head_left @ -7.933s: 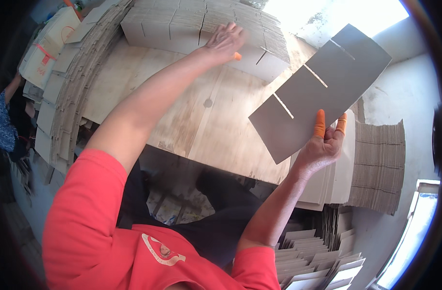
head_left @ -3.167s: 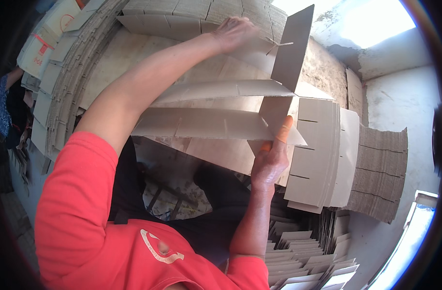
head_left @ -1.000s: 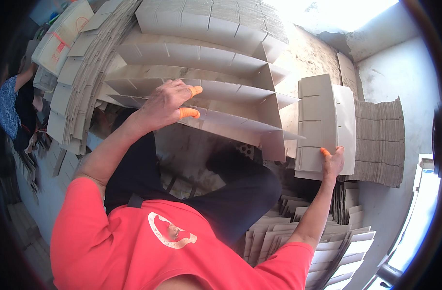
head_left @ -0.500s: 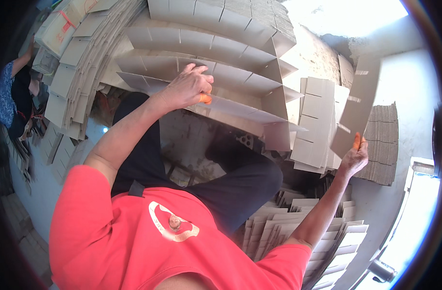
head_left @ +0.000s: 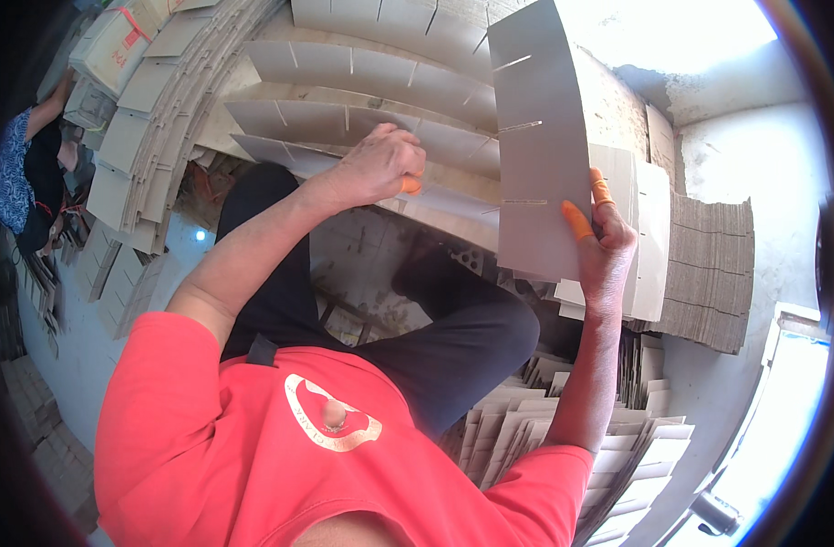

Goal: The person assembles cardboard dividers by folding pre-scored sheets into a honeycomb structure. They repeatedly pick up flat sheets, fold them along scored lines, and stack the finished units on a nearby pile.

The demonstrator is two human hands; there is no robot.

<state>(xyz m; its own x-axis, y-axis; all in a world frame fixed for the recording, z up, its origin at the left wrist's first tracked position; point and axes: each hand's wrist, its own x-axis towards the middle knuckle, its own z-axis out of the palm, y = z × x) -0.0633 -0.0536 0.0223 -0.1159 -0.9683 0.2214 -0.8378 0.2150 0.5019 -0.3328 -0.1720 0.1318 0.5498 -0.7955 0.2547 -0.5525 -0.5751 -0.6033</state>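
Observation:
My right hand [head_left: 605, 239], with orange finger cots on its thumb and a finger, grips the lower right edge of a slotted cardboard strip [head_left: 537, 157]. That strip stands tall over the right end of several long slotted cardboard dividers [head_left: 371, 71], covering what lies behind it. My left hand [head_left: 378, 166] is closed at the nearest dividers, its fingers curled over a divider's upper edge [head_left: 318, 117] and its orange-capped thumb on the near side. The dividers stand on edge in rows, running left to right.
Tall stacks of slotted cardboard [head_left: 136, 146] rise at the left, beside another person's arm [head_left: 47, 111]. A strip stack [head_left: 709, 264] stands at the right, and more pieces [head_left: 517, 428] sit by my right elbow. My bent legs [head_left: 453, 337] lie below the dividers.
My right hand has brought the slotted strip leftward from the right-hand stacks to the dividers' right end. My left hand has shifted slightly right, still at the dividers.

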